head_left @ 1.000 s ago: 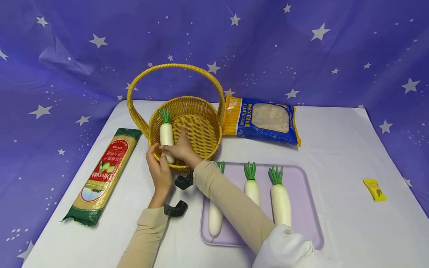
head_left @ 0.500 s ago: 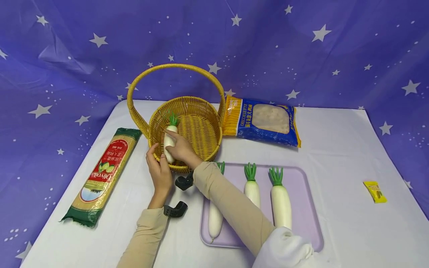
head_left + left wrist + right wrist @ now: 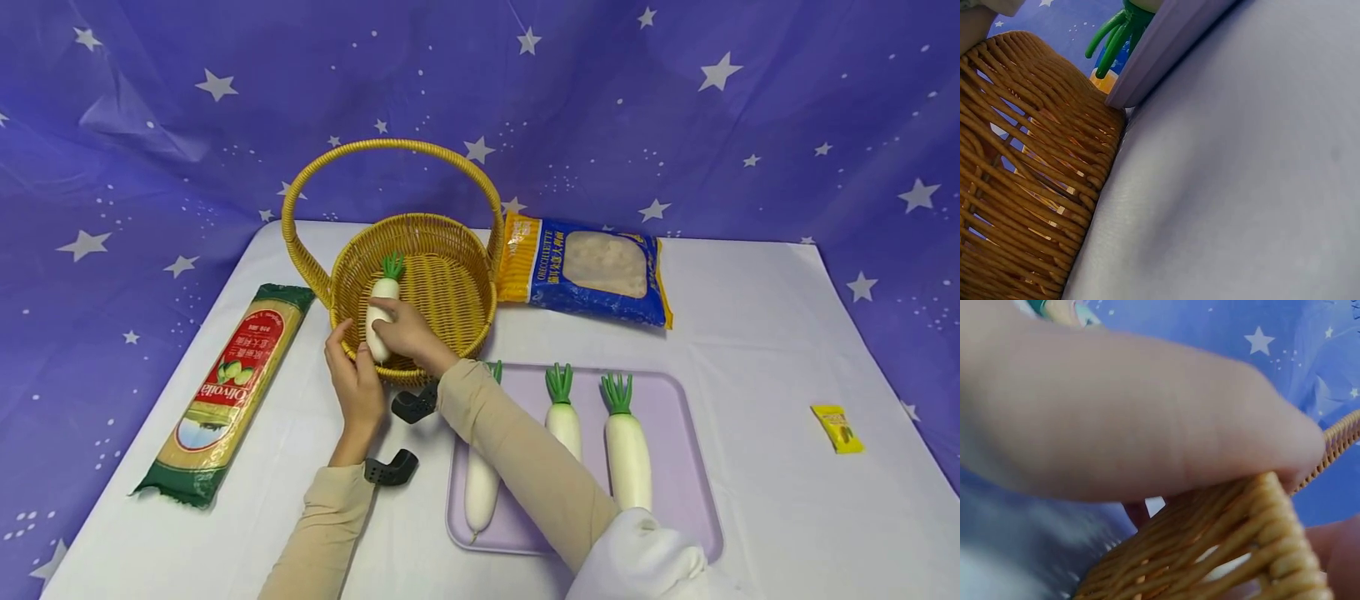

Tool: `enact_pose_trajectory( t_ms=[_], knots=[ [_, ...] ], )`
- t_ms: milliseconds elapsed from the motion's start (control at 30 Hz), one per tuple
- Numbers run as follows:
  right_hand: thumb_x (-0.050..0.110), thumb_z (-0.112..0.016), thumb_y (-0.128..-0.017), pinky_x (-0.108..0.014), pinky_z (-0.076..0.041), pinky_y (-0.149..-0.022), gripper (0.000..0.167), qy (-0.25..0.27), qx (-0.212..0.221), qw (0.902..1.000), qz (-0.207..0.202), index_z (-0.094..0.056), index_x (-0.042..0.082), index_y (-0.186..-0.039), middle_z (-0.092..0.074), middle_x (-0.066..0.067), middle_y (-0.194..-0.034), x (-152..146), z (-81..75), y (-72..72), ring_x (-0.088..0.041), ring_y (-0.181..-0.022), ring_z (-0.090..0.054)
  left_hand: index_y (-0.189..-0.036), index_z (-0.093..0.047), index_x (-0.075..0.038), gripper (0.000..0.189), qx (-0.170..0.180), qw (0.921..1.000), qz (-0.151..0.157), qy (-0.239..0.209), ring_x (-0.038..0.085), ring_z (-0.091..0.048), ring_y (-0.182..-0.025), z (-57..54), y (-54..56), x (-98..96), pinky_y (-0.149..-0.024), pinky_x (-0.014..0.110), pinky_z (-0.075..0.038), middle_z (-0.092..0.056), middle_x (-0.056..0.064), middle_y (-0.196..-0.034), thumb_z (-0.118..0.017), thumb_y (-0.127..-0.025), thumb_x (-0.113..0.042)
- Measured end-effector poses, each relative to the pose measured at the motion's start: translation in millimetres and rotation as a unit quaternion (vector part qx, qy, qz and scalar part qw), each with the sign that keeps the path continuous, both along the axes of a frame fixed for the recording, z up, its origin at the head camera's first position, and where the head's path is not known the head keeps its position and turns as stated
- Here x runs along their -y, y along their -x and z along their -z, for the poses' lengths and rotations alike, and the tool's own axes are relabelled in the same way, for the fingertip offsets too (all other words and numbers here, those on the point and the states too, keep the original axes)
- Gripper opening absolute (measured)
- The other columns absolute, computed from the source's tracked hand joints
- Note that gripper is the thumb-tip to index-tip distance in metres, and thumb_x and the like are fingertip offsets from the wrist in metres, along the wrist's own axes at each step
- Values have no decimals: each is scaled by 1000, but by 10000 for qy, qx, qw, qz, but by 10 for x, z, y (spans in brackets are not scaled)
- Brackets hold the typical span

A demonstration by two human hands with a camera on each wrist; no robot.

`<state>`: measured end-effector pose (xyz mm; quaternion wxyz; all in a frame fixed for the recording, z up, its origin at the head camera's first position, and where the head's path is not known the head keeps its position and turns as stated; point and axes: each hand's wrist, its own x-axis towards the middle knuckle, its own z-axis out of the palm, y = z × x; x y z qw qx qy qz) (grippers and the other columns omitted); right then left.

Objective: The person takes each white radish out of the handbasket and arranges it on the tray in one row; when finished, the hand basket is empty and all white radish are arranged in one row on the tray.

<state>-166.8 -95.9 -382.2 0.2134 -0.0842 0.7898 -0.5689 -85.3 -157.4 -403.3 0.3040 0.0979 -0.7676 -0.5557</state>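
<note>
In the head view a yellow wicker basket with a tall hoop handle stands at the back left of the table. A white radish with green leaf stubs lies in its left part, leaves pointing away. My right hand reaches over the front rim and holds the radish between thumb and fingers. At the front left, my left hand grips the basket's rim. The woven wall fills the left of the left wrist view. In the right wrist view, a large blurred part of my right hand covers the radish.
A lilac tray at front centre bears three radishes, partly under my right sleeve. A blue pasta bag lies right of the basket, a spaghetti pack left. A small yellow packet lies far right.
The radish in the basket has shifted a little to the right, its leaves now lower and further from the left wall. My right fingers have closed over it. The left hand stays at the rim.
</note>
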Motion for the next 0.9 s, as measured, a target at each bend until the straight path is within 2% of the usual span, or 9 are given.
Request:
enact_pose_trajectory(
  t_ms=[133,267,367,500,600,667,733,833,900],
  knots=[
    [10,-45,-92,-32,-49,-72,42,653,428,9969,69,-46,19,-133,-45,-14,-133,-12,-16,-7,-23,-96,-57,-124,-38,9,38,-17,10000,1,-15,35,-30,-126,-26,-9,13,-105,49,-20,-36,29,-127,-36,-87,0],
    [12,-44,-91,-35,-47,-67,43,1240,874,9877,382,-47,25,-133,-45,-12,-131,-53,-49,-9,-16,-79,-55,-124,-37,9,39,5,10000,13,-39,35,-30,-126,-30,-6,17,-106,48,-20,-35,29,-127,-37,-86,0],
    [13,-46,-91,-33,-44,-64,43,1659,1039,9787,621,-48,29,-131,-47,-9,-128,-96,-63,-7,-13,-74,-53,-125,-36,8,40,84,9999,42,-56,35,-29,-127,2,6,23,-106,48,-20,-34,28,-128,-36,-87,-1],
    [13,-47,-91,-30,-44,-64,44,2607,1160,9562,659,-47,31,-131,-47,-8,-127,-214,-115,-36,-13,-75,-55,-126,-38,3,39,120,9999,-27,-25,30,-29,-129,164,76,74,-107,47,-19,-36,23,-130,-37,-88,-2],
    [10,-47,-90,-29,-47,-69,46,3329,1084,9357,437,-46,28,-132,-47,-10,-125,-368,-198,-87,-13,-80,-57,-127,-39,0,39,80,10000,-48,26,27,-29,-129,282,133,123,-107,45,-19,-37,19,-131,-38,-88,-4],
    [8,-46,-90,-29,-49,-73,47,3591,964,9282,143,-45,24,-134,-47,-10,-123,-506,-272,-146,-14,-86,-57,-127,-40,-2,39,53,10000,-36,50,25,-30,-129,314,142,141,-108,43,-19,-38,17,-131,-38,-89,-7],
    [7,-46,-89,-30,-49,-76,48,3584,817,9298,-191,-43,21,-135,-46,-10,-120,-669,-357,-235,-15,-92,-55,-127,-40,-3,39,30,10000,-31,42,24,-30,-129,325,144,150,-108,43,-19,-38,16,-131,-38,-89,-9],
    [9,-47,-89,-28,-48,-78,48,3180,505,9439,-726,-41,16,-136,-45,-9,-123,-977,-470,-423,-14,-97,-52,-127,-40,-4,40,28,10000,-57,41,22,-29,-130,332,139,150,-109,41,-18,-38,15,-131,-38,-88,-10],
    [10,-50,-88,-26,-48,-78,48,2775,115,9552,-1022,-41,11,-135,-44,-10,-129,-1226,-521,-578,-12,-100,-52,-128,-40,-3,39,45,10000,-36,33,22,-28,-131,322,135,136,-109,41,-18,-37,16,-132,-38,-89,-8]
  ],
)
